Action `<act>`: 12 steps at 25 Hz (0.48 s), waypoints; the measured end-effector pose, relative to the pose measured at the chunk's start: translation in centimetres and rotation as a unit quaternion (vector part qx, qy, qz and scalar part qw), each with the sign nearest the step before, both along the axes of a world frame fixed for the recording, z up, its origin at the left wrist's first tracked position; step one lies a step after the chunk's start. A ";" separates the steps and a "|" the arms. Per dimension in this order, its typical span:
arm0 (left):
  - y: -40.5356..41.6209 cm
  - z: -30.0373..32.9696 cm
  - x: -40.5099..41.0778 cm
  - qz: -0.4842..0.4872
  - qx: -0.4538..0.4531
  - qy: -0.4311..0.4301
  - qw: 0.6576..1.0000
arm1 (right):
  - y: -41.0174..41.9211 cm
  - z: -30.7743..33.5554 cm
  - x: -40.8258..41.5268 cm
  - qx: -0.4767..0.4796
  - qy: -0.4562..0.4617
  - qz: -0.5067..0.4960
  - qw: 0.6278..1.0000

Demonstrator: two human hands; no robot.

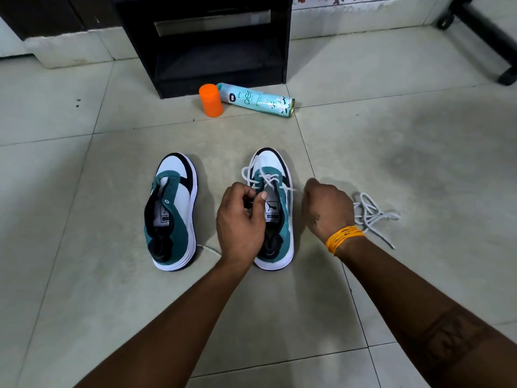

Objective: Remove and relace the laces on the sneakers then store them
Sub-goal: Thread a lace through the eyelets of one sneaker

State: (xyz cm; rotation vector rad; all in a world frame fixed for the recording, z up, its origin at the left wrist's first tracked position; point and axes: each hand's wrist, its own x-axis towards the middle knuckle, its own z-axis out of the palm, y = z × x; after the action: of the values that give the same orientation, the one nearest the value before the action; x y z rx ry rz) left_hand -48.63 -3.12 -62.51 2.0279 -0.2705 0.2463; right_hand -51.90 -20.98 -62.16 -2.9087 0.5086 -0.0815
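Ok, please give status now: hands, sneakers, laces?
Left hand pinching right sneaker tongue; right hand pulling its lace. Left sneaker unlaced. Loose lace beside right wrist.

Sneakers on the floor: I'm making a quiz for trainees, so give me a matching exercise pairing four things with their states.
Things:
1. left sneaker
2. right sneaker
3. loose lace
4. spray can

States:
A. lying on its side
B. partly laced
C. no lace in its eyelets
D. heaped on the tiles

Pairs: 1-C, 2-B, 3-D, 4-A
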 end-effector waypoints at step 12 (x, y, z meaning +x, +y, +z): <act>0.0 -0.3 -0.6 -0.008 -0.002 0.005 1.000 | 0.8 0.9 -0.6 -0.023 0.027 0.014 0.999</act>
State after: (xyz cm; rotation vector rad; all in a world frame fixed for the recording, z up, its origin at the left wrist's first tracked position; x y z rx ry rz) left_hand -49.21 -3.11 -62.76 2.0227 -0.2787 0.2268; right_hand -52.47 -20.23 -61.23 -2.9685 0.4793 -0.0103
